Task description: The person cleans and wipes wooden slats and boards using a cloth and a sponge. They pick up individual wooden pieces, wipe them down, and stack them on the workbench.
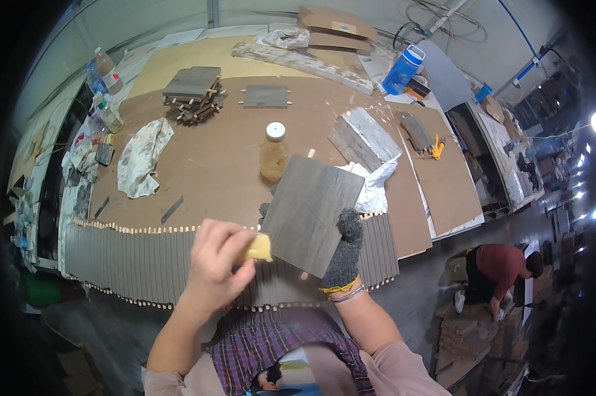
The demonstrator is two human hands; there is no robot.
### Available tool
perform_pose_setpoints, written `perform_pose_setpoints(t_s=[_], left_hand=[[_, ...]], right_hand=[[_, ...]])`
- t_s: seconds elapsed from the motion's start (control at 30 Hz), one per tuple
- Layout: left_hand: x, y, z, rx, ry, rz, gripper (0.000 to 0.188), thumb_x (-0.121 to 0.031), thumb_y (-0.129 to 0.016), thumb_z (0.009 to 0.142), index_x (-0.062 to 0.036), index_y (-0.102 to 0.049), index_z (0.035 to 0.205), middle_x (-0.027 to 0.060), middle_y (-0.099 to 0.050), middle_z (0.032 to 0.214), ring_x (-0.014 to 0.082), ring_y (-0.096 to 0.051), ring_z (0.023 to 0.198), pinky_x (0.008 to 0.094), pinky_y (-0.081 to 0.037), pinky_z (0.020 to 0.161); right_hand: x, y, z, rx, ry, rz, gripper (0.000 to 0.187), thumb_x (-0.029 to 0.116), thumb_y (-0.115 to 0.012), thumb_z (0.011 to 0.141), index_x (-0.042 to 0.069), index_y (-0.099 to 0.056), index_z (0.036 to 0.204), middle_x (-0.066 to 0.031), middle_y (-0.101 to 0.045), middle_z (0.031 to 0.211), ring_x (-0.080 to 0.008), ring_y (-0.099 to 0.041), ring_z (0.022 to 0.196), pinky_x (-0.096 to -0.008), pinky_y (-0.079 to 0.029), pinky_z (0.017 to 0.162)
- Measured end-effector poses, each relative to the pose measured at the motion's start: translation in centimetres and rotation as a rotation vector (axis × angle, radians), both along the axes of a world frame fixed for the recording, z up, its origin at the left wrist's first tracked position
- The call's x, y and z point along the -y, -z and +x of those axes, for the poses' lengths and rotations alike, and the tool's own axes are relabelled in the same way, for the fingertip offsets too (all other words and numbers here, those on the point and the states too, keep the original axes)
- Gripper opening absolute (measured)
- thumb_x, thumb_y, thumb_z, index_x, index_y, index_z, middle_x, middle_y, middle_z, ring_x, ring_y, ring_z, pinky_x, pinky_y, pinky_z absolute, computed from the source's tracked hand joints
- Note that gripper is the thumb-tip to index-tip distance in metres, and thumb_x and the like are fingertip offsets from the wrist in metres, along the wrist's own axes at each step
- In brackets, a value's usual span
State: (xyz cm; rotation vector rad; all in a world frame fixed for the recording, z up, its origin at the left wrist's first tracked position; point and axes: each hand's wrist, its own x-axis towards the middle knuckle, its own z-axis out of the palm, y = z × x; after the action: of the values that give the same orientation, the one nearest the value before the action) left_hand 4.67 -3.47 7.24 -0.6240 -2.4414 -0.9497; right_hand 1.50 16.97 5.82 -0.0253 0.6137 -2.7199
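Observation:
My left hand, bare, pinches a small yellow sponge close to the left edge of a grey wood-grain panel. That panel is held up and tilted by my right hand, which wears a dark grey knitted glove with a yellow cuff. Light wooden dowels stick out of the panel's top and bottom edges. Beneath both hands runs a long row of similar panels standing on edge, packed tightly, dowel ends showing along both sides. Just beyond the held panel stands a bottle of amber liquid with a white cap.
On the brown board lie a stack of panels, a single panel, a crumpled cloth and a dark blade. A wrapped block and blue bottle stand right. A co-worker bends over panels at far right.

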Motion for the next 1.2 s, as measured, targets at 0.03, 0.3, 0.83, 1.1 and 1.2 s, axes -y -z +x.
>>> perform_pose_setpoints(t_s=[0.03,0.3,0.83,1.1,1.2], left_hand=[[-0.1,-0.2,0.2,-0.011,0.022,0.011,0.040,-0.002,-0.072,0.063,-0.0025,-0.068,0.103,0.0113,-0.062,0.097,0.0323,-0.058,0.088,0.0429,-0.050,0.078],[0.4,0.3,0.1,-0.010,0.019,-0.107,0.037,0.000,-0.070,0.063,-0.0040,-0.068,0.099,0.0099,-0.063,0.100,0.0313,-0.057,0.089,0.0425,-0.048,0.080],[-2.2,-3.5,-1.1,0.119,0.019,0.395,0.038,-0.011,-0.078,0.071,0.0013,-0.064,0.104,0.0142,-0.064,0.090,0.0257,-0.065,0.075,0.0316,-0.053,0.068],[-2.9,-2.5,-3.5,0.059,-0.118,0.329,0.034,-0.012,-0.080,0.069,0.0012,-0.062,0.095,0.0143,-0.062,0.085,0.0273,-0.064,0.069,0.0348,-0.052,0.060],[-4.4,-3.3,-1.8,-0.028,0.061,0.277,0.037,-0.017,-0.081,0.068,0.0006,-0.063,0.095,0.0149,-0.062,0.084,0.0292,-0.063,0.067,0.0357,-0.053,0.060]], right_hand=[[-0.1,-0.1,0.0,-0.026,-0.020,-0.035,0.089,0.053,-0.068,0.084,0.004,-0.036,0.151,-0.0172,-0.050,0.143,-0.0326,-0.055,0.129,-0.0478,-0.044,0.111],[-0.5,0.1,0.4,-0.016,-0.027,-0.021,0.089,0.051,-0.067,0.085,0.004,-0.034,0.152,-0.0181,-0.048,0.146,-0.0345,-0.052,0.132,-0.0493,-0.044,0.111],[-1.8,7.1,3.0,-0.027,-0.297,0.159,0.085,0.004,-0.074,0.080,0.001,-0.031,0.153,-0.0129,-0.048,0.146,-0.0254,-0.053,0.129,-0.0390,-0.047,0.108],[-0.6,3.3,3.0,-0.330,-0.176,0.292,0.090,0.014,-0.081,0.080,0.004,-0.031,0.154,-0.0063,-0.045,0.149,-0.0203,-0.043,0.138,-0.0356,-0.037,0.115],[-0.8,5.1,2.4,-0.367,-0.238,0.524,0.079,0.013,-0.077,0.085,0.003,-0.035,0.152,-0.0071,-0.046,0.148,-0.0200,-0.045,0.135,-0.0355,-0.037,0.115]])
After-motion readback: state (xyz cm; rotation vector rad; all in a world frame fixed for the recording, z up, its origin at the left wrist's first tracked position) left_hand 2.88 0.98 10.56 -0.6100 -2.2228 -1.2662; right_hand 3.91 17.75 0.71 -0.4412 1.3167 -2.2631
